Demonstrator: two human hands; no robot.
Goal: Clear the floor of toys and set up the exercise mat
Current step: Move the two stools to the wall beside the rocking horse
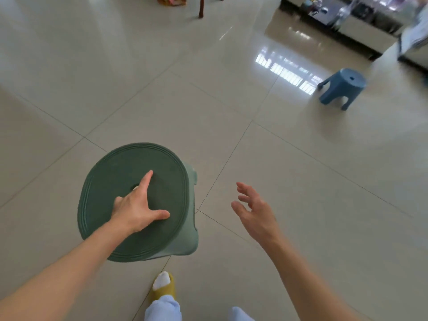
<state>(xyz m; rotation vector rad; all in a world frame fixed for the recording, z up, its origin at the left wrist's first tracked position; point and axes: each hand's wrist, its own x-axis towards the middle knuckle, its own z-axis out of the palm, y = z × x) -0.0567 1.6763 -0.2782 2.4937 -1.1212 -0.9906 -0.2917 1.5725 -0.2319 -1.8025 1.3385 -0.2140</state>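
Left grip (136, 208) on top of the green stool (129, 200): pointer finger straight out, thumb spread wide, other fingers tucked down by the small hole in the middle of the seat. Cannot tell if those fingers hook into the hole. Right grip (252, 209) up in the air just right of the stool, fingers loose and a bit bent, holding nothing.

Green stool on the shiny tile floor (301, 181), close in front of the feet. Yellow slipper (163, 289) with a white sock toe just behind it, light blue trouser legs at the bottom edge.

Blue stool (341, 88) well apart, off to the far right, standing on its legs. Past it, a low dark cabinet (347, 24) with blurry things on top. At the top edge, a brown chair leg (201, 8), and near it something pink and orange (171, 0), too cut off to tell what. No mat in view. Open floor between the two stools.
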